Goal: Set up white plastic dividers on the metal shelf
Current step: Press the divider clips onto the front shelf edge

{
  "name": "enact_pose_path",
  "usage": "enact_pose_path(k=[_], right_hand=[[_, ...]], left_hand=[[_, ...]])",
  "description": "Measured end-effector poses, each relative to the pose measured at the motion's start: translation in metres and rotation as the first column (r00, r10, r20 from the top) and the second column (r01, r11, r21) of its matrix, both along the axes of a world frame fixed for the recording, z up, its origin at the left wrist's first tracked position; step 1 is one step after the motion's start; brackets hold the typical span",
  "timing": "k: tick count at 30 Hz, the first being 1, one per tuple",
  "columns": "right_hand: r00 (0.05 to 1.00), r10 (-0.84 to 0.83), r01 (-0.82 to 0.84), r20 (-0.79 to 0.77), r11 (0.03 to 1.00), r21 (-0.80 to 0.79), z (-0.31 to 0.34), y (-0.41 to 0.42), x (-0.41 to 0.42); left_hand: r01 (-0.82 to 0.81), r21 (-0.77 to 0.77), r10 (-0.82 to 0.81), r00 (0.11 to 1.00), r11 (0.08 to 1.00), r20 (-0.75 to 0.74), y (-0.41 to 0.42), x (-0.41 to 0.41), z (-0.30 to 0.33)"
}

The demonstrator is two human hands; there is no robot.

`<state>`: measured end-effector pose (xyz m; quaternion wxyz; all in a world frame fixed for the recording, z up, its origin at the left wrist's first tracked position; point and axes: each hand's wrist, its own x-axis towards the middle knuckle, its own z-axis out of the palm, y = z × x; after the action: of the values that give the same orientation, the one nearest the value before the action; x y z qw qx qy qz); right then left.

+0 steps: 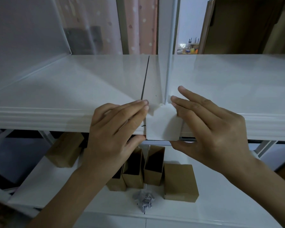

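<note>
Head view, single entry.

Item: white plastic divider (169, 46), seen edge-on, being held upright at the centre of the frame. Its long axis is running from the front lip of the metal shelf (59, 86) straight back toward the upper centre of the frame, its thin edge pointing at the camera. Its front clip (162, 125), a blocky white piece, is being wrapped over the shelf's front edge just below centre.

Left hand (117, 129): fingertips are being pressed on the shelf top against the clip's left shoulder, thumb being tucked under its lower left corner; grasping the clip.

Right hand (211, 127): fingers are being spread on the shelf top at the clip's right shoulder, thumb being set beneath the lower right corner; likewise grasping the clip.

Relation: the clip is lying directly between the two hands, both touching it, neither clearly nearer. The clip is judged to be getting seated; any coming push would be directed along the divider's axis, toward the back.

Lower frame: cardboard boxes (180, 181) and crumpled paper (144, 200) are resting on the shelf beneath.
</note>
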<state>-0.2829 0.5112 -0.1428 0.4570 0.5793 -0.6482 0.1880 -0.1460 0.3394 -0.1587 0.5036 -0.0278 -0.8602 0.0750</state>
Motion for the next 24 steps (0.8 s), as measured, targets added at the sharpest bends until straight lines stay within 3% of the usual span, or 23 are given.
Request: enact_pose_path(k=[24], right_hand=[[0.999,0.002,-0.005,-0.047,0.998,-0.055,0.001,0.021,-0.014]], left_hand=[[-0.052,-0.006,0.052,0.999,0.999,-0.009,0.021,-0.013,0.001]])
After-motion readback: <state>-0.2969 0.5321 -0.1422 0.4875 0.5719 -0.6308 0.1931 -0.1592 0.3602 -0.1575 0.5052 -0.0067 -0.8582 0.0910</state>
